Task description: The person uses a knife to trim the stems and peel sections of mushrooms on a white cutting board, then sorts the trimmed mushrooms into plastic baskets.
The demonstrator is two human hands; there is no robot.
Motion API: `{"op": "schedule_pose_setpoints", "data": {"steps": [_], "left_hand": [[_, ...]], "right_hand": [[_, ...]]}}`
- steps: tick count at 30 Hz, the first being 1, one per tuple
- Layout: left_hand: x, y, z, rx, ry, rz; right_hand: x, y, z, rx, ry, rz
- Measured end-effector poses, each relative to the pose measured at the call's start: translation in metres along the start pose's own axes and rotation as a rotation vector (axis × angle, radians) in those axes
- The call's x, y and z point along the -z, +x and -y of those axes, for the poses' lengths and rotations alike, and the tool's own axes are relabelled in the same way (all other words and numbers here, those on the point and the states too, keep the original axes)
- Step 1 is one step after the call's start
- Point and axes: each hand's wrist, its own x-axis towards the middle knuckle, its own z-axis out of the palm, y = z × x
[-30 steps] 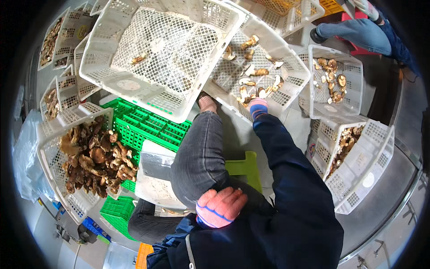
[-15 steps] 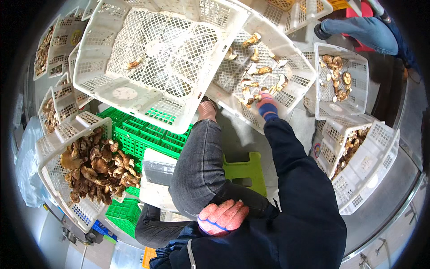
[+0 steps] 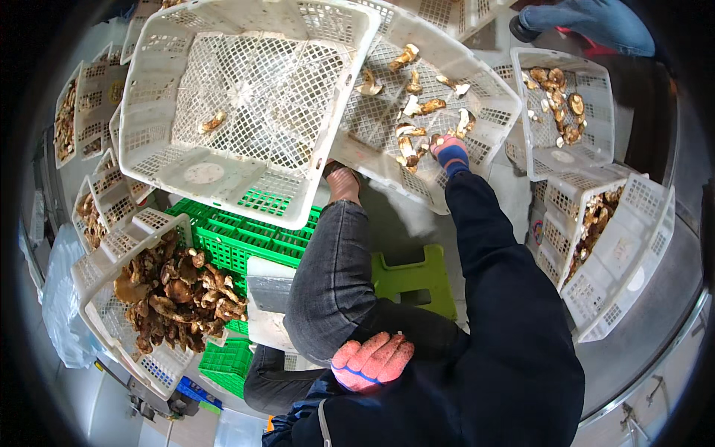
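My right hand, in a pink and blue glove, reaches into a white mesh crate. Its fingers close around a mushroom near the crate's closer wall. Several more brown-and-white mushrooms, among them one lying flat, are spread over that crate's floor. My left hand, gloved the same way, rests curled at my lap; a tiny pale tip shows above its fingers, but what it holds is hidden. The larger white crate at the left holds a single mushroom.
Brown mushrooms are heaped in a tilted crate at the left, beside green crates. Two white crates with mushrooms, one upright and one tilted, stand at the right. A green stool is under me. Another person's leg shows top right.
The view has shifted slightly, moving the crates within it. My right hand stays low in the same crate, by the mushrooms. My left hand remains curled at my lap.
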Motion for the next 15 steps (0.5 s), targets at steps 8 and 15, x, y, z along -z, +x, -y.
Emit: {"op": "schedule_pose_setpoints", "data": {"steps": [8, 15], "left_hand": [[0.008, 0.004, 0.001, 0.014, 0.007, 0.070], [-0.003, -0.001, 0.013, -0.103, 0.025, -0.129]], "right_hand": [[-0.055, -0.020, 0.019, 0.514, -0.410, -0.270], [-0.035, 0.013, 0.027, 0.071, 0.002, -0.121]]}}
